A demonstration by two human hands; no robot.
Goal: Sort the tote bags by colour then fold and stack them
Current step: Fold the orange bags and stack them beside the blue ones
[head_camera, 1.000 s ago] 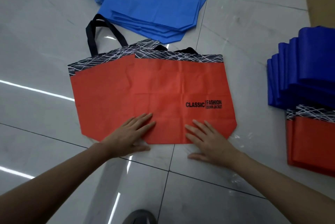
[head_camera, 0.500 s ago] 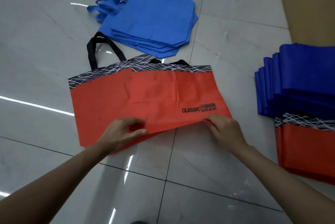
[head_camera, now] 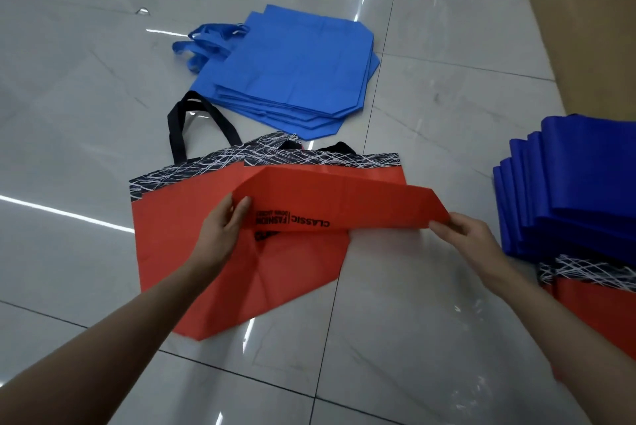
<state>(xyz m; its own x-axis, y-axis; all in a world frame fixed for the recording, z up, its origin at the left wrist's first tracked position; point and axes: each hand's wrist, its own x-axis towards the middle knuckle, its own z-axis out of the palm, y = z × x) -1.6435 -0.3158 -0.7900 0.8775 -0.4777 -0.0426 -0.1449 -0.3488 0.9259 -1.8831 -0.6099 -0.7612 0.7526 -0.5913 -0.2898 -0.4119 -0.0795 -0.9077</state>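
1. Pinching the raised bottom edge of the top red tote bag (head_camera: 344,197), both hands hold it off the floor. The left hand (head_camera: 223,228) grips the flap's left end between thumb and fingers, and the right hand (head_camera: 468,235) nips its right corner.
2. The flap is turned up and back toward the bag's black-and-white patterned top, so the "CLASSIC FASHION" print reads upside down.
3. Two red bags lie in the middle of the tiled floor (head_camera: 86,115). The held one is on top. The second red bag (head_camera: 179,235) lies flat beneath it, offset to the left, with one black handle (head_camera: 179,125) looping out past its top.
4. Three other piles are in view:
   - The light blue stack (head_camera: 296,63) lies beyond the red pair, with at least four edges showing.
   - The dark blue stack (head_camera: 585,184) lies at the right, in about six stepped folds.
   - The folded red pile (head_camera: 599,314) sits partly under the dark blue stack; its count is unclear.
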